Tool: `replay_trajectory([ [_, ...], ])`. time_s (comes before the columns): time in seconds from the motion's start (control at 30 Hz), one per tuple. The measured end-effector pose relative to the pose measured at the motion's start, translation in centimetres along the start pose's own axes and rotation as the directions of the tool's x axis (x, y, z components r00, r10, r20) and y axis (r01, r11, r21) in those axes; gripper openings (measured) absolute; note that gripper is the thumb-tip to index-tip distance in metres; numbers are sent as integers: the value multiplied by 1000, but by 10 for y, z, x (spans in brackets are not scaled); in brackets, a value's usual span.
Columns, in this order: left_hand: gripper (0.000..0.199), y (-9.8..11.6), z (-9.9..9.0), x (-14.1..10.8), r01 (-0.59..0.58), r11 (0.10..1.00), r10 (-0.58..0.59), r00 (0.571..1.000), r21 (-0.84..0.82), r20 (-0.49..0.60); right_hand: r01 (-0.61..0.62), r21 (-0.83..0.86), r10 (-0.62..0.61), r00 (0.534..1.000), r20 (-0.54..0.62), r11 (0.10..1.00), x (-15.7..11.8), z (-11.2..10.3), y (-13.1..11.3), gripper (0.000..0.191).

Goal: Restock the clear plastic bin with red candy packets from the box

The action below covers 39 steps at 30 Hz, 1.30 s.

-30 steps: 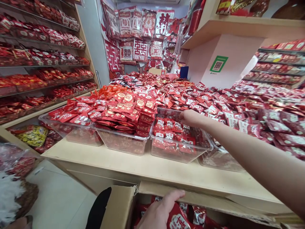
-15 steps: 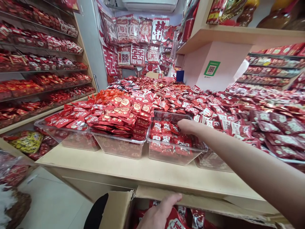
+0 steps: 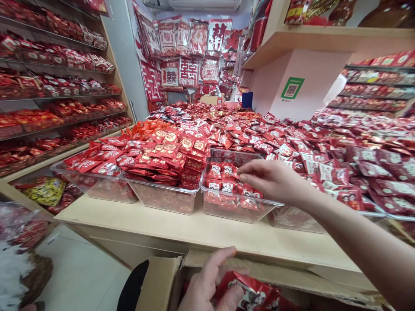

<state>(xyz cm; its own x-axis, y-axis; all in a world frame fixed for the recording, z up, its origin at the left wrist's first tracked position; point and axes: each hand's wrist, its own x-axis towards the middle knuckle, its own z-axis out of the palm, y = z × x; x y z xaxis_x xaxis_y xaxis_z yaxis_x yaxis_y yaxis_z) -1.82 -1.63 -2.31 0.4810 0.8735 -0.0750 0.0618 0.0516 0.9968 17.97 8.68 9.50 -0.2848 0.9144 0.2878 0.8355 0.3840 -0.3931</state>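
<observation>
Two hands at the stall: left hand (image 3: 204,280) clamps a red packet (image 3: 248,293) in a cardboard box (image 3: 158,280), bottom centre. Right hand (image 3: 275,181), fingers together, hovers over a clear plastic bin (image 3: 240,202).

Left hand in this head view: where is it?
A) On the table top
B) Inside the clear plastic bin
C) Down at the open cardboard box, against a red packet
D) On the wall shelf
C: the left hand is below the table edge at the open cardboard box, against a red packet.
</observation>
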Motion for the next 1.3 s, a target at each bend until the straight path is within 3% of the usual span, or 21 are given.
replay_trajectory([
  [0.13,41,17,5,5,-57,953,26,994,-299,-105,-41,250,5,990,141,967,-75,2,-32,17],
  [0.23,35,31,9,12,-45,945,21,997,-324,-75,-140,337,66,973,222,931,-111,15,-35,19],
  [0.37,28,32,21,14,-4,947,4,1000,-320,-1,-289,496,141,939,314,819,-132,34,-27,40],
  [0.53,31,28,21,9,10,992,2,995,-125,99,-278,551,105,940,324,787,-147,43,-24,45],
  [0.63,23,49,-3,19,-118,982,121,993,149,-15,-259,507,195,965,177,822,-150,30,-17,39],
  [0.7,18,73,-24,37,-272,879,325,943,392,-73,-257,526,255,964,79,810,-142,15,-7,41],
  [0.77,19,100,-41,64,-376,706,496,867,600,-40,-217,548,286,957,-42,807,-122,-2,3,46],
  [0.8,20,112,-46,80,-373,614,508,861,695,14,-190,535,294,949,-117,823,-109,-9,8,48],
  [0.87,27,132,-50,112,-282,343,319,932,896,172,-165,456,301,922,-244,875,-77,-19,17,43],
  [0.97,19,147,-41,153,-229,175,90,972,958,216,-244,384,343,915,-215,891,-30,-16,28,24],
  [1.1,23,145,-21,179,-200,-19,-176,965,980,194,-403,254,437,895,-93,879,7,3,37,20],
  [1.3,20,139,-4,172,-183,-224,-307,945,957,108,-460,29,459,888,28,887,20,23,37,24],
])
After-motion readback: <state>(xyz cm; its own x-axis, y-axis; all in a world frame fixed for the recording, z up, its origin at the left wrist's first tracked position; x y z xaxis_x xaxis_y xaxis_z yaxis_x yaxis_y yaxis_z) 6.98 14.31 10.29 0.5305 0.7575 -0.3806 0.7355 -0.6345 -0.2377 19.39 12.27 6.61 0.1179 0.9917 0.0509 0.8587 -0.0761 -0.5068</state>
